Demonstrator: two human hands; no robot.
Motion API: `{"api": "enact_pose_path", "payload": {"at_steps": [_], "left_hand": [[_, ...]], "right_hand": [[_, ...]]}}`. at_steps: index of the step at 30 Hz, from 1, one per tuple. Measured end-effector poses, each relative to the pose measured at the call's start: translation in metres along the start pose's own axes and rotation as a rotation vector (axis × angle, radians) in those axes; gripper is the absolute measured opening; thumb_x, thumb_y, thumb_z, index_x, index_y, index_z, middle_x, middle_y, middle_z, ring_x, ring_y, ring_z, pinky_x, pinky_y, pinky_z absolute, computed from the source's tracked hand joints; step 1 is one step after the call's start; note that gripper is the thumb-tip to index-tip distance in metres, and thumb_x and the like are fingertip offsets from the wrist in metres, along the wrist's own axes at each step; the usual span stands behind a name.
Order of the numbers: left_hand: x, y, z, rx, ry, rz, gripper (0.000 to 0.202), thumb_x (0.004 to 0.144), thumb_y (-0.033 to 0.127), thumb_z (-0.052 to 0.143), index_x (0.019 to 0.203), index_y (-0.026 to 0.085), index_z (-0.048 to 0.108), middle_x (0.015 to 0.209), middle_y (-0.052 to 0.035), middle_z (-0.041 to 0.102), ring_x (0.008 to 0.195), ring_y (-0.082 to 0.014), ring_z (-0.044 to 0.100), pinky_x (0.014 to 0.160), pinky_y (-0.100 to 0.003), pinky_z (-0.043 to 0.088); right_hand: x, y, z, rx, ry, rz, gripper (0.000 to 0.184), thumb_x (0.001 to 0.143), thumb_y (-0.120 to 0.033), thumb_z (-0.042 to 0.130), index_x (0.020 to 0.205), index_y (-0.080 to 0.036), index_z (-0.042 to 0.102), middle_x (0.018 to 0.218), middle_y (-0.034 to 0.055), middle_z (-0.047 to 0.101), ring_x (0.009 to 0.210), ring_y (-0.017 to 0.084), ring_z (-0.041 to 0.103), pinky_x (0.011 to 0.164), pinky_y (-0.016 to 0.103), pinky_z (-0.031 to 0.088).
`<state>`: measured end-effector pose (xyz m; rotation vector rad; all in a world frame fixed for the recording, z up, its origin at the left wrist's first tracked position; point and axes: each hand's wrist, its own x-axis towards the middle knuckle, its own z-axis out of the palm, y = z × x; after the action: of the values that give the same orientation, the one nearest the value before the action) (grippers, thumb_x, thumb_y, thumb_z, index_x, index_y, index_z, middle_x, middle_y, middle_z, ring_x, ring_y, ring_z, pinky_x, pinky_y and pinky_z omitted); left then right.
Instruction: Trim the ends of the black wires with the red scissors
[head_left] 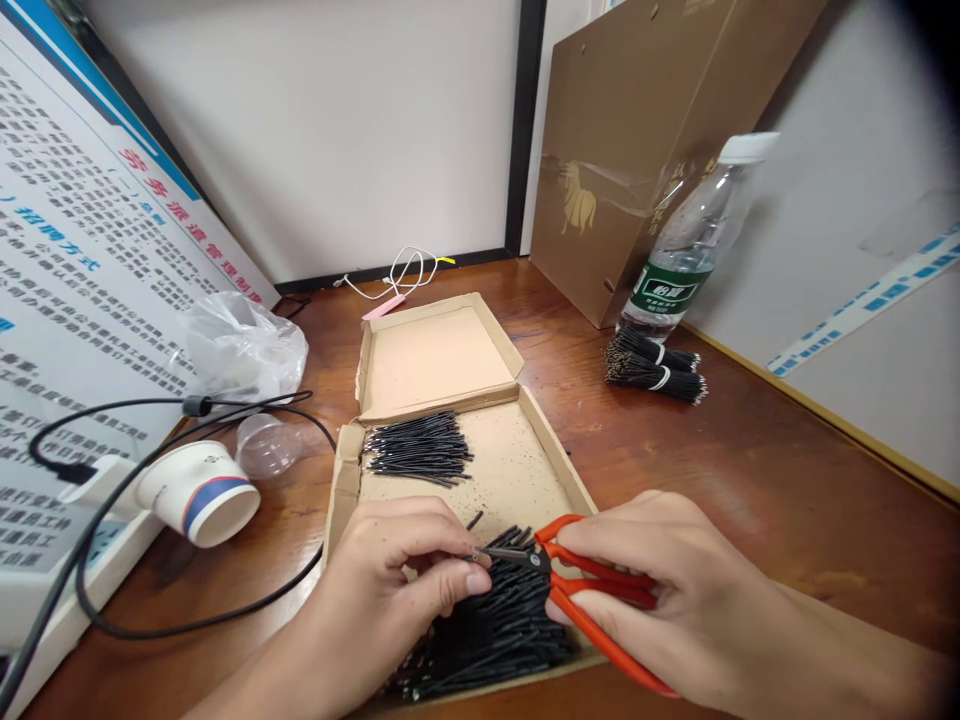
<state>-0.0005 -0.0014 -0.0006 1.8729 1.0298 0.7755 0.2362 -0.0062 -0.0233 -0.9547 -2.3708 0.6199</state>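
My right hand [667, 580] wraps red-handled scissors [535, 561] close above the near end of a cardboard tray [517, 470], thumb and fingers closed around the spread handles. My left hand [394, 575] meets it from the other side, thumb and forefinger pinched together on what looks from my distance like the end of a thin dark wire [475, 557]; how much of it lies inside the grip I cannot tell.

The blade tips sit right at those left fingertips, so a slip of either hand could, I judge, nick skin. A loose pinch might also let the wire drop and be lost among the heaped black wires [502, 610] just beneath.

The scissors point left across my view and slightly away from me, their long axis slanting from the handles at lower right; I cannot tell how far the blades are parted.

Farther up the tray, shorter-looking black pieces [420, 447] lie side by side, roughly crosswise. Beyond to the right, tied wire bundles [654, 368] rest on the table [574, 365] before a water bottle [684, 245].
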Motion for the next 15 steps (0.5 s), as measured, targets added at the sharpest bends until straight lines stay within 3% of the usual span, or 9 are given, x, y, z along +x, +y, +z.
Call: {"api": "enact_pose_path", "payload": {"at_steps": [7, 15], "left_hand": [[0.0007, 0.0016, -0.0039, 0.101, -0.039, 0.036, 0.018, 0.09, 0.016, 0.063, 0.077, 0.012, 0.075, 0.068, -0.0045, 0.067, 0.065, -0.0149, 0.06, 0.06, -0.023, 0.044], [-0.0012, -0.0024, -0.0037, 0.096, -0.074, 0.026, 0.02, 0.093, 0.019, 0.059, 0.086, 0.014, 0.077, 0.075, -0.0055, 0.069, 0.07, -0.0164, 0.062, 0.064, -0.025, 0.045]], "right_hand": [[-0.0007, -0.0013, -0.0001, 0.031, -0.052, 0.052, 0.019, 0.089, -0.018, 0.054, 0.07, -0.02, 0.048, 0.057, -0.0061, 0.047, 0.05, 0.01, 0.035, 0.052, 0.025, 0.03], [0.001, -0.0009, -0.001, 0.018, -0.012, 0.013, 0.024, 0.087, -0.017, 0.054, 0.066, -0.021, 0.044, 0.055, -0.0075, 0.039, 0.047, 0.009, 0.032, 0.05, 0.024, 0.028]]}}
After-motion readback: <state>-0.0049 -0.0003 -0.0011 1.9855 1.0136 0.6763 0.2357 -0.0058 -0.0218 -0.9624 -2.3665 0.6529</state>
